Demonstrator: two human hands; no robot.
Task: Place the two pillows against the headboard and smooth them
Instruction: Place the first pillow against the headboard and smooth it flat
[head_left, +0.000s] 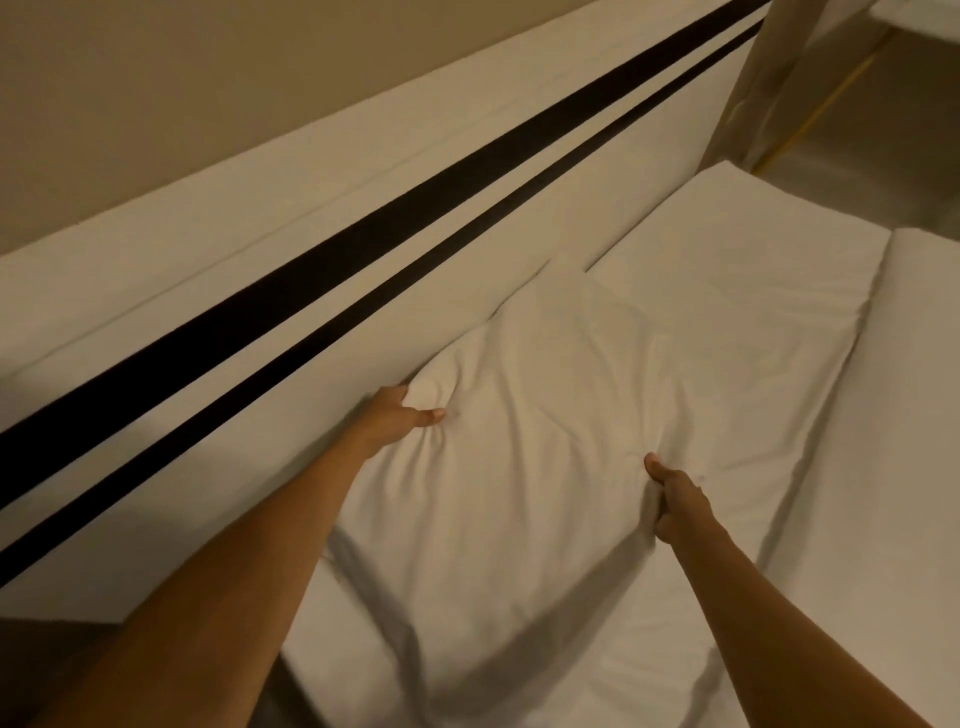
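A white pillow (530, 415) lies near the middle of the bed, its far corner touching the white headboard (291, 291) with two black stripes. My left hand (400, 415) grips the pillow's edge beside the headboard, bunching the fabric. My right hand (675, 504) is closed on the pillow's opposite edge, fabric pinched in the fist. A second white pillow (743, 270) lies flat farther right, its long side against the headboard, partly overlapped by the first pillow's corner.
The white bed sheet (893, 415) stretches to the right and toward me. Beyond the bed's far end a beige floor (883, 130) and a pale curtain or panel (779, 78) show. A tan wall (156, 104) rises above the headboard.
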